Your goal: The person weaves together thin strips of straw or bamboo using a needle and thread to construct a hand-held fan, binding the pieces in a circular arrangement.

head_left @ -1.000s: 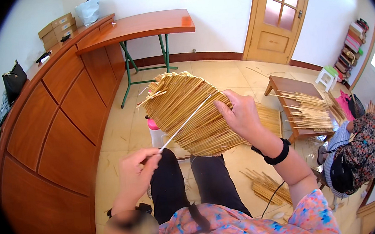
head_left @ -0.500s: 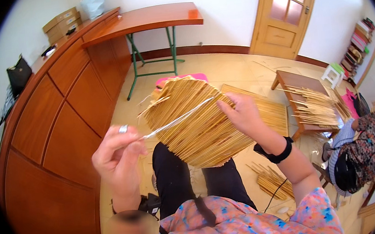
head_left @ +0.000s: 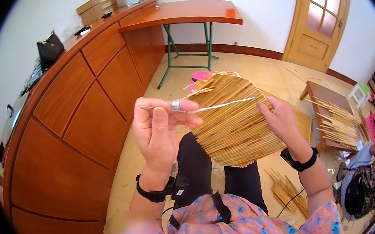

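My left hand (head_left: 161, 129), a metal band (head_left: 176, 105) on one finger, pinches a thin needle (head_left: 146, 107) with white thread (head_left: 225, 104) in front of the round panel's left part. The thread runs rightward across the round panel of straw-coloured stalks (head_left: 233, 135) to a point near my right thumb. My right hand (head_left: 279, 119) grips that panel by its right edge, thumb on the face. The panel is tilted over my lap, with loose strand ends at its upper left.
A wooden cabinet (head_left: 81, 151) curves along the left, meeting a table (head_left: 176, 11). At right are a low table (head_left: 326, 93) with loose stalks, a white stool (head_left: 359, 96) and another person (head_left: 374, 179). A pink seat (head_left: 199, 77) stands behind the panel; stalk bundles (head_left: 287, 193) lie on the floor.
My left hand has moved up and right, over the panel's left part, with the thread. My right hand still grips the panel. The whole view has shifted, moving the room rightward in the picture.
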Action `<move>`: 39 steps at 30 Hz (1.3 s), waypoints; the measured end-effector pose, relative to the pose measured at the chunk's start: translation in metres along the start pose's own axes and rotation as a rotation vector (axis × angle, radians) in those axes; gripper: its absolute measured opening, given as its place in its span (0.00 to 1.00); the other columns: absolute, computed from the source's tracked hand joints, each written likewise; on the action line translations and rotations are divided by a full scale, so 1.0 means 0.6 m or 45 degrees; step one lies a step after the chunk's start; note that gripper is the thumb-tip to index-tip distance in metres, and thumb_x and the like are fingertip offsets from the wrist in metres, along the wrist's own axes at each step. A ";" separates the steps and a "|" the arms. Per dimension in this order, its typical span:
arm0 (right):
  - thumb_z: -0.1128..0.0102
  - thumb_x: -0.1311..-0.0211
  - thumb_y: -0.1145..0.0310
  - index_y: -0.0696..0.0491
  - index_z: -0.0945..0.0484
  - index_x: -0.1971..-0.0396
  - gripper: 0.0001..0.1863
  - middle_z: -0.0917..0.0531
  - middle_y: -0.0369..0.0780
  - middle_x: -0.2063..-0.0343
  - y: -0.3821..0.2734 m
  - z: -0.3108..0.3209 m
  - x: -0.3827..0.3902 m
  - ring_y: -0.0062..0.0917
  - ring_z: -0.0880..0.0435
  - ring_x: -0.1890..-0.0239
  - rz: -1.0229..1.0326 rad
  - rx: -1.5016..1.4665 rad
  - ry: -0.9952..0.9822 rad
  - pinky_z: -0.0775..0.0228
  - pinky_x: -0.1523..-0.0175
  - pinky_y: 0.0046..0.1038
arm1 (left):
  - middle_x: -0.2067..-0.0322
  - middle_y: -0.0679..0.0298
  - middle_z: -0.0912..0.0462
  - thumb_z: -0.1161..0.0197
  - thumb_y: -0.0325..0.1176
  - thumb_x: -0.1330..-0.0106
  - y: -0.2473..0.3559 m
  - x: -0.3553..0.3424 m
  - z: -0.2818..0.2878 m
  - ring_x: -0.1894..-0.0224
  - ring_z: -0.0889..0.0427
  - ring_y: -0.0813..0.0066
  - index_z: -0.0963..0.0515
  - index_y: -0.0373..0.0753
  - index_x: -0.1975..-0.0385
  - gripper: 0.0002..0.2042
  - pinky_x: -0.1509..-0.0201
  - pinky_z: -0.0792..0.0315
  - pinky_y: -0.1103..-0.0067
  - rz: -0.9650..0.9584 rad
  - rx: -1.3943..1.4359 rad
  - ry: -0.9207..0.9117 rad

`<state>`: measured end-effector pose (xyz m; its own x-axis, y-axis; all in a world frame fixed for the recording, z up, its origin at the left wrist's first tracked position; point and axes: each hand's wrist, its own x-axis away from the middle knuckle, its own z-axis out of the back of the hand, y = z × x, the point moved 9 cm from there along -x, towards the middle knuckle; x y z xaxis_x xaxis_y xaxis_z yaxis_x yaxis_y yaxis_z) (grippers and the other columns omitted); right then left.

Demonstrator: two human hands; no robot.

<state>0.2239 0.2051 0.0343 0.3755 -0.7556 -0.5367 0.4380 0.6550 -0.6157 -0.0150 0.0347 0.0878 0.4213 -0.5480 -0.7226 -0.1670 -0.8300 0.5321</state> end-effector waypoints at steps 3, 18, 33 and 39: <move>0.39 0.38 0.63 0.60 0.22 0.68 0.13 0.24 0.51 0.80 0.002 -0.005 -0.004 0.37 0.26 0.80 -0.055 0.131 -0.055 0.34 0.72 0.32 | 0.71 0.52 0.18 0.47 0.31 0.27 -0.003 -0.001 -0.022 0.75 0.17 0.67 0.30 0.33 0.61 0.06 0.69 0.21 0.77 -0.024 0.141 -0.123; 0.36 0.41 0.67 0.54 0.23 0.67 0.08 0.22 0.44 0.82 -0.067 0.019 0.032 0.38 0.21 0.80 0.281 0.314 0.310 0.32 0.77 0.34 | 0.78 0.56 0.19 0.44 0.30 0.30 -0.002 0.060 -0.047 0.77 0.20 0.77 0.26 0.31 0.70 0.09 0.73 0.26 0.82 0.314 -0.423 -0.465; 0.40 0.51 0.70 0.59 0.22 0.60 0.16 0.17 0.40 0.67 -0.100 0.014 0.084 0.27 0.17 0.68 0.754 0.652 0.524 0.24 0.68 0.25 | 0.86 0.75 0.41 0.44 0.33 0.29 0.335 0.389 0.697 0.86 0.43 0.86 0.23 0.39 0.67 0.07 0.84 0.49 0.85 0.860 -1.262 1.002; 0.40 0.51 0.70 0.58 0.22 0.60 0.16 0.18 0.38 0.66 -0.095 -0.018 0.096 0.25 0.19 0.67 0.863 0.648 0.428 0.25 0.67 0.24 | 0.87 0.70 0.38 0.44 0.34 0.29 0.390 0.534 0.777 0.88 0.39 0.80 0.24 0.38 0.69 0.08 0.86 0.45 0.81 0.891 -1.406 1.395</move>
<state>0.2117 0.1241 0.0320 0.4612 -0.1164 -0.8796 0.5478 0.8172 0.1791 -0.3345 -0.3831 -0.2246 0.9906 -0.0357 0.1322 -0.1199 0.2401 0.9633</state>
